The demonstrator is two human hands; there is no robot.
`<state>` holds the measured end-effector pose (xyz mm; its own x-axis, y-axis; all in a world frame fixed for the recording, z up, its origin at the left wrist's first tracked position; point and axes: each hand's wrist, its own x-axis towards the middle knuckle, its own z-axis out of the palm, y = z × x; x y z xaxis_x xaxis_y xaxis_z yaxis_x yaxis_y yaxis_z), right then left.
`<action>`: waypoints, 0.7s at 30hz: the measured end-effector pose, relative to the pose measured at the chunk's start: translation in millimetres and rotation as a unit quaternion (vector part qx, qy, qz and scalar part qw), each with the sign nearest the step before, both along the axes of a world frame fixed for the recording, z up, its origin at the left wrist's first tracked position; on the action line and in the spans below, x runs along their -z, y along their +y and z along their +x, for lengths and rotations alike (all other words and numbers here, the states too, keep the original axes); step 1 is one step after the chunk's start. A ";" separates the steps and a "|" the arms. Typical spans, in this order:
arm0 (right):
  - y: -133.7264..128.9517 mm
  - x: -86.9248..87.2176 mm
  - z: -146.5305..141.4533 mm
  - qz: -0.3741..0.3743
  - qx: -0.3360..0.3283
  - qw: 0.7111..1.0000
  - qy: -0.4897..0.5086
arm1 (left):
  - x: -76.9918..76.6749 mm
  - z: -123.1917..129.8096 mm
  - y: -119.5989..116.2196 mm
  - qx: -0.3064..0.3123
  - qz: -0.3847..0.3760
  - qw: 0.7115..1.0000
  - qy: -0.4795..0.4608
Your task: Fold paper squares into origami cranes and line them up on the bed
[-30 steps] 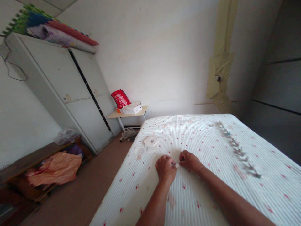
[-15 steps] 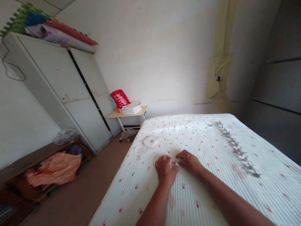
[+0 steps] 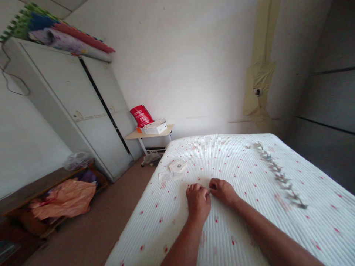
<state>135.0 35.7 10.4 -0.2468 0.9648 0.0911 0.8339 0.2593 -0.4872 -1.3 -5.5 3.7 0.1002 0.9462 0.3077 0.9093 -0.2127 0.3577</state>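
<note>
My left hand (image 3: 198, 201) rests low over the white mattress (image 3: 230, 229) with its fingers curled and pressed together. Just to its right, my right hand (image 3: 223, 191) is closed too, its fingertips almost touching the left ones. Whatever lies between or inside the fingers is hidden. Beyond my left hand lie a white paper packet (image 3: 178, 166) and a printed paper strip (image 3: 166, 176). A long row of small, greyish folded-looking pieces (image 3: 277, 171) runs along the right part of the mattress; their details are blurred.
Past the mattress's far left corner stands a small table (image 3: 155, 135) with a red bag (image 3: 141, 116) and a white box (image 3: 155, 128). A grey cabinet (image 3: 66, 88) and a low wooden shelf with an orange plastic bag (image 3: 63, 197) are at the left.
The fingers of both hands have curled in more, and the small pale piece visible between them before is now hidden. The things on the mattress have not moved.
</note>
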 end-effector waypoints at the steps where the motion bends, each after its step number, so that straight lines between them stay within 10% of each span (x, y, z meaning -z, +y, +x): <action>1: -0.1 -0.9 0.3 -0.003 0.000 1.000 0.005 | -0.4 0.1 -0.4 0.000 -0.001 1.000 -0.001; 21: 6.7 -3.4 9.9 -0.063 -0.014 0.996 0.068 | -3.9 1.7 -5.4 0.029 0.036 0.999 0.000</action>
<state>144.9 42.3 13.8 -0.2675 0.9635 0.0048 0.7511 0.2117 -0.6253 0.4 -10.9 7.6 0.1542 0.9140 0.3753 0.8944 -0.2905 0.3401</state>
